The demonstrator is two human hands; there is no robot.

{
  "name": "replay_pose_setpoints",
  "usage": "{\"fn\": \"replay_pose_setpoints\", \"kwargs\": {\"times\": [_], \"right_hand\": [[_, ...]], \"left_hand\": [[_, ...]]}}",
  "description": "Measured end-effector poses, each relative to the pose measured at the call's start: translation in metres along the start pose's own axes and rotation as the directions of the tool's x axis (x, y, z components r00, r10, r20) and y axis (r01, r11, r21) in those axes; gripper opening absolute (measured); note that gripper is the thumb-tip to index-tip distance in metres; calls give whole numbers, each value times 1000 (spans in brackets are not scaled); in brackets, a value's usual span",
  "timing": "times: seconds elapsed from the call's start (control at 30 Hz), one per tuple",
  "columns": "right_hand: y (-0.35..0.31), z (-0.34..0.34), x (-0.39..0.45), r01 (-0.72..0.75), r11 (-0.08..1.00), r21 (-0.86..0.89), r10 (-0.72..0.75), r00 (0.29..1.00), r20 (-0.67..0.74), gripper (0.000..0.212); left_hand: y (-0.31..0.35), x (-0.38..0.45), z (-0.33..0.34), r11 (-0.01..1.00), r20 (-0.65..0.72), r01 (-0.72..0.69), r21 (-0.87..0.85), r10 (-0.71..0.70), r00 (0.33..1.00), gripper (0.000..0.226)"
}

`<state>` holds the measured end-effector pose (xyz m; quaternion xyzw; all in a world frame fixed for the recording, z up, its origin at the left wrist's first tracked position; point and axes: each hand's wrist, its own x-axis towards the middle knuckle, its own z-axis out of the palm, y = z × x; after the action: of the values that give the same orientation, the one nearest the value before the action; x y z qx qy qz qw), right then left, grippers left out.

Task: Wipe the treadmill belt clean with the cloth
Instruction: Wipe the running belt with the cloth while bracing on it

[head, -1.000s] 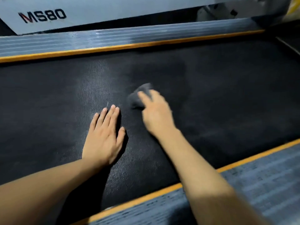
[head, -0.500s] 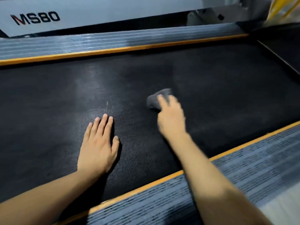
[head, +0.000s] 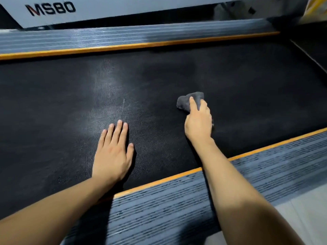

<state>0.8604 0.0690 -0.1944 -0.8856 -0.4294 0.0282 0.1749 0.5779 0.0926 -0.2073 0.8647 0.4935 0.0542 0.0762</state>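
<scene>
The wiping looks to be partway through, judging by the belt (head: 230, 82): a pale, dusty haze and a thin light scratch-like streak lie just beyond the fingertips of the left hand (head: 113, 152), while the patch beyond and to the right of the right hand (head: 198, 124) reads darker and more even, which may be wiped ground, though the light could account for some of that. The right hand's fingers are curled around a bunched grey cloth (head: 185, 101), the index finger laid along its top, and the wad pokes out past the fingertips and sits pressed on the belt. The left hand lies flat on the belt with fingers straight and together, thumb out to the side, gripping nothing; it seems to serve as a brace. What is left, as I judge it, is the hazy band ahead of the left fingers and whatever lies out of view. Nothing stands on the belt itself. The far side rail (head: 123, 38) with its orange edge runs well beyond both sets of fingertips, the near side rail (head: 177, 200) lies behind the wrists, and a white panel (head: 123, 7) marked MS80 sits past the far rail.
</scene>
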Motion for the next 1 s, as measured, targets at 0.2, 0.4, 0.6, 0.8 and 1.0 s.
{"fn": "replay_pose_setpoints", "kwargs": {"times": [0.2,0.4,0.6,0.8,1.0], "right_hand": [[-72,18,-81,432,892,132,-449,882,145,62],[56,-26,-30,193,979,-63,-190,980,56,68],[37,-32,-46,46,996,70,-51,997,62,59],[-59,-13,-120,368,911,185,-408,864,294,76],[61,-44,-67,-14,998,58,5,988,155,68]], "left_hand": [[3,1,-2,999,-14,36,-27,-37,999,69],[7,-2,-4,997,-4,61,-36,-61,998,70],[7,-1,-3,997,3,73,-18,-73,997,69],[6,-2,-5,998,-11,60,-36,-61,998,69],[10,-2,-8,997,35,76,-32,-74,997,70]]}}
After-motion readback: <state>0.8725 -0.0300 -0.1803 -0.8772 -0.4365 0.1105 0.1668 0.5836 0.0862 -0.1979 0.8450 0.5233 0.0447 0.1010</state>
